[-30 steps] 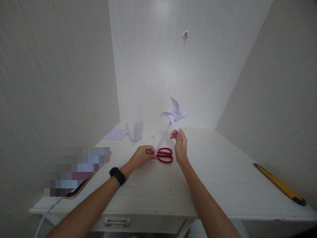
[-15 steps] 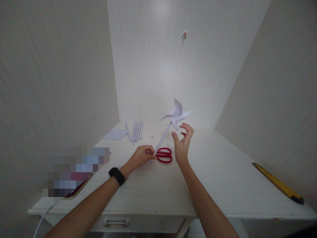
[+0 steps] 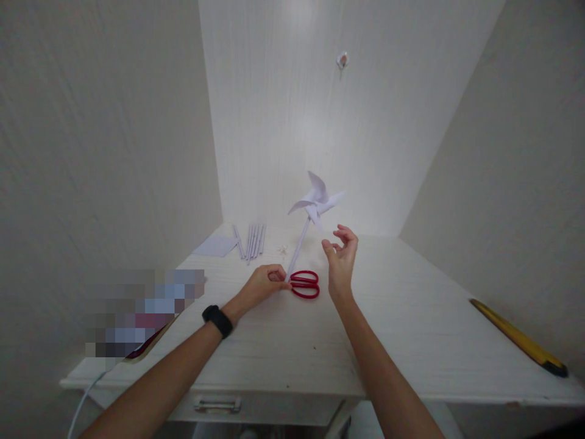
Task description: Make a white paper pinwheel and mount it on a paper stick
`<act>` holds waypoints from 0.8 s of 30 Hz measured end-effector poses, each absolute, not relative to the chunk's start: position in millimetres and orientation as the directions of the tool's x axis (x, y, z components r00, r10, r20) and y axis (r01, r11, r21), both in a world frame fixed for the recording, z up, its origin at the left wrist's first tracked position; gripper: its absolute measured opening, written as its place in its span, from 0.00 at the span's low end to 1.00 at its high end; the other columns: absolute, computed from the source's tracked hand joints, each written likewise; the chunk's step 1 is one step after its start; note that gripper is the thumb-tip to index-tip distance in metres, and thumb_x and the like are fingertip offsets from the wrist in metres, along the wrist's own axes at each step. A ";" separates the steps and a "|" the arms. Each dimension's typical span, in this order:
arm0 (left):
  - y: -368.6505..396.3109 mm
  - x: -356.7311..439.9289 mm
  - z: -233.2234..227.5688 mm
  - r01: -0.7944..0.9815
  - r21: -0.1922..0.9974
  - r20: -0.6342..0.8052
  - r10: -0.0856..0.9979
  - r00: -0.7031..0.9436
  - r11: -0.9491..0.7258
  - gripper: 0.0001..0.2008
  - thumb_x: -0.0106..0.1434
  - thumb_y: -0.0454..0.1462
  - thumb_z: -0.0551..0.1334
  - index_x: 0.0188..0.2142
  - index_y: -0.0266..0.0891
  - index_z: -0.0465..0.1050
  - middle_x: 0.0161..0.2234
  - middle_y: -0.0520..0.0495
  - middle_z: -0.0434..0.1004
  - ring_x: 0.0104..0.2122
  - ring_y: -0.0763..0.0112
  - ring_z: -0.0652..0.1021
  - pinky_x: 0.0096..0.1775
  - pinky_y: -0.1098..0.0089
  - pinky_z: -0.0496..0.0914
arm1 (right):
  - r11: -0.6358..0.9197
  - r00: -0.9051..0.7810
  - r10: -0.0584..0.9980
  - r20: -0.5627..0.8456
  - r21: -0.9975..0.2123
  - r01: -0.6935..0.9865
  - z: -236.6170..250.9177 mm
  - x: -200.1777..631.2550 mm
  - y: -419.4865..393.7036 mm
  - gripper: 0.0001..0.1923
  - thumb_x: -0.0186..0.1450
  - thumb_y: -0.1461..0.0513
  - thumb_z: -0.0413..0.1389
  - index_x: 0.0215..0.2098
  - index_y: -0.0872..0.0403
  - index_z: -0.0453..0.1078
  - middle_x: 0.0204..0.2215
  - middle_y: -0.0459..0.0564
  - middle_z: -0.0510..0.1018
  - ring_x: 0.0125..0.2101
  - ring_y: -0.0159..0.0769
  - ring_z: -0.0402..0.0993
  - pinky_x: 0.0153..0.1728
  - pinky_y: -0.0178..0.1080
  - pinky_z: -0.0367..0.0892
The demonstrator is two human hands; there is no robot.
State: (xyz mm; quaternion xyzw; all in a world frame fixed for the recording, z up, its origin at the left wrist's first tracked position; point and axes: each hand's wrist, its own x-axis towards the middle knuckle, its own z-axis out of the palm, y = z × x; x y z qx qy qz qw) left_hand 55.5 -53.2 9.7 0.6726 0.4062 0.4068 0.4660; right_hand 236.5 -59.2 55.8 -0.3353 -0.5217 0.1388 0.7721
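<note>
Pinching the bottom of a thin white stick, the left hand [image 3: 264, 285] rests low on the white surface [image 3: 411, 329] with its fingers closed round the stick's foot, so the paper pinwheel [image 3: 314, 201] stands up from it, tilted toward one o'clock. That pinwheel's folded white blades spread out at the stick's top, raised above the surface and showing against the pale back wall [image 3: 283, 110]. At about four o'clock from the blades, the right hand [image 3: 340, 259] hangs in the air with its fingers loosely curled and parted, thumb and forefinger apart, holding nothing; it is near the pinwheel, but whether a fingertip brushes a blade cannot be told. Between the two hands, just beside the left one at its three o'clock, red scissors [image 3: 304, 285] lie flat on the surface, handle loops facing the stick's foot. A black watch [image 3: 217, 321] sits on the left wrist. Farther back, at eleven o'clock from the left hand, a row of thin white paper sticks [image 3: 250, 239] lies side by side near the wall, and a flat sheet of white paper [image 3: 216, 246] lies just beside them at their nine o'clock. Along the surface's edge at three o'clock, well apart from both hands, a long yellow ruler [image 3: 516, 337] with a dark tip lies slantwise. A metal drawer handle [image 3: 217, 403] shows below the front edge at six o'clock.
</note>
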 end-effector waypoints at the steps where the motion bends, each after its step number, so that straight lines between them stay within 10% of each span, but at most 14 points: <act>1: -52.3 54.9 9.8 0.144 0.962 0.174 0.925 0.338 -0.233 0.12 0.44 0.36 0.69 0.23 0.36 0.67 0.21 0.55 0.71 0.23 0.76 0.72 0.28 0.75 0.63 | 0.715 0.374 0.621 0.689 -0.693 0.090 54.1 236.0 -57.1 0.21 0.57 0.54 0.57 0.47 0.49 0.61 0.50 0.52 0.65 0.44 0.36 0.66 0.39 0.39 0.63; 11: -62.9 53.4 11.0 0.223 0.894 0.284 0.878 0.385 -0.387 0.09 0.51 0.39 0.66 0.28 0.35 0.72 0.28 0.48 0.76 0.31 0.69 0.75 0.37 0.70 0.68 | 0.629 -0.275 0.778 0.565 -0.705 0.328 29.8 211.2 -63.0 0.12 0.62 0.55 0.51 0.28 0.54 0.70 0.21 0.44 0.70 0.24 0.32 0.64 0.28 0.35 0.61; 19: -174.0 27.4 34.0 0.508 0.717 0.474 0.868 0.146 -0.477 0.12 0.61 0.39 0.59 0.43 0.40 0.72 0.43 0.43 0.74 0.41 0.67 0.74 0.43 0.68 0.70 | 0.599 -0.232 0.800 0.553 -0.714 0.362 24.0 196.1 -62.1 0.17 0.62 0.52 0.48 0.25 0.55 0.69 0.19 0.45 0.68 0.22 0.32 0.62 0.24 0.35 0.57; 24: -313.1 13.3 -17.0 0.421 0.868 0.236 0.965 0.114 -0.262 0.11 0.62 0.45 0.57 0.38 0.46 0.75 0.38 0.45 0.76 0.39 0.64 0.75 0.41 0.66 0.70 | 0.572 -0.165 0.817 0.553 -0.740 0.354 19.8 195.9 -63.6 0.16 0.60 0.52 0.48 0.25 0.55 0.68 0.20 0.46 0.69 0.22 0.32 0.63 0.25 0.35 0.57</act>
